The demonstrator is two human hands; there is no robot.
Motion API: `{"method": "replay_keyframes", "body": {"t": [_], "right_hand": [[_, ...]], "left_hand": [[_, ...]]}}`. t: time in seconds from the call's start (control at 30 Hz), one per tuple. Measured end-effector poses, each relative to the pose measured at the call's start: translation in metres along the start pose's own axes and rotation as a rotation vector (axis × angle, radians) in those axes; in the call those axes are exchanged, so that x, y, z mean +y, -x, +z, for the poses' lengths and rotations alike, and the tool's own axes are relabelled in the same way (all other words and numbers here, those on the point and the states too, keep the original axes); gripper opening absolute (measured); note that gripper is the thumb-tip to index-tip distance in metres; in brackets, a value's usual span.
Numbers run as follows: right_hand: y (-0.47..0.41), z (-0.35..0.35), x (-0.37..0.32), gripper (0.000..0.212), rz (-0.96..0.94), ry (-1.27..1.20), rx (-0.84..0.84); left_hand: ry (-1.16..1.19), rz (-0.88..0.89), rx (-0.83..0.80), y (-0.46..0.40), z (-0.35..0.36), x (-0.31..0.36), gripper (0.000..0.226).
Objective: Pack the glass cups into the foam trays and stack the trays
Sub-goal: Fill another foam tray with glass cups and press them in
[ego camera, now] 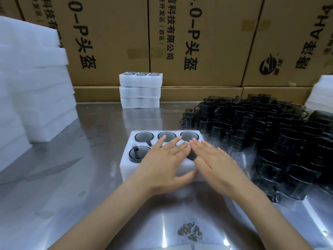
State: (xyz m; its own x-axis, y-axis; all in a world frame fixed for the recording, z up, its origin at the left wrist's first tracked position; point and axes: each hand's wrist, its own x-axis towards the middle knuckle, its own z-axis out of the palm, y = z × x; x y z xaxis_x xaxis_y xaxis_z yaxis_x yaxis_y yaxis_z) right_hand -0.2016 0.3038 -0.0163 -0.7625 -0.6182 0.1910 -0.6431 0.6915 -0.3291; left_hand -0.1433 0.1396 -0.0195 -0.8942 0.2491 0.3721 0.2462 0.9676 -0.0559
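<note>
While both hands lie flat, fingers straight and together, left hand [164, 159] and right hand [214, 159] press cups into the foam tray [126, 165] directly beneath; its long axis runs left-right.

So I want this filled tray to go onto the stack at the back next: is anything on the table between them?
Nothing visible does. The steel table lies bare between the tray and the stack; the loose cups sit off to the right.
</note>
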Motion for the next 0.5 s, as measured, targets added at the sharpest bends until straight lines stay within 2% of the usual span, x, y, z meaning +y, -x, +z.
{"method": "replay_keyframes", "body": {"t": [0.1,0.17,0.23,0.3,0.33,0.4,0.5], "right_hand": [[0.0,0.007,-0.001,0.052,0.002,-0.106,0.106],[-0.001,0.01,-0.001,0.047,0.012,-0.233,0.263],[-0.002,0.01,0.0,0.039,0.024,-0.286,0.457],[-0.002,0.007,0.003,0.03,0.102,-0.274,0.551],[-0.002,0.006,0.005,0.029,0.157,-0.266,0.557],[0.001,0.005,0.008,0.033,0.266,-0.244,0.513],[0.002,0.005,0.009,0.05,0.45,-0.135,0.284]], "left_hand": [[-0.008,-0.011,-0.011,0.002,0.002,-0.001,0.07],[0.002,-0.026,0.009,0.007,0.003,-0.003,0.068],[0.074,-0.085,0.098,0.014,-0.002,-0.006,0.066],[0.126,-0.128,0.248,0.021,-0.012,-0.013,0.061],[0.123,-0.163,0.315,0.024,-0.016,-0.02,0.06],[0.126,-0.306,0.341,0.03,-0.025,-0.036,0.066],[0.192,-0.638,0.228,0.045,-0.031,-0.056,0.07]]}}
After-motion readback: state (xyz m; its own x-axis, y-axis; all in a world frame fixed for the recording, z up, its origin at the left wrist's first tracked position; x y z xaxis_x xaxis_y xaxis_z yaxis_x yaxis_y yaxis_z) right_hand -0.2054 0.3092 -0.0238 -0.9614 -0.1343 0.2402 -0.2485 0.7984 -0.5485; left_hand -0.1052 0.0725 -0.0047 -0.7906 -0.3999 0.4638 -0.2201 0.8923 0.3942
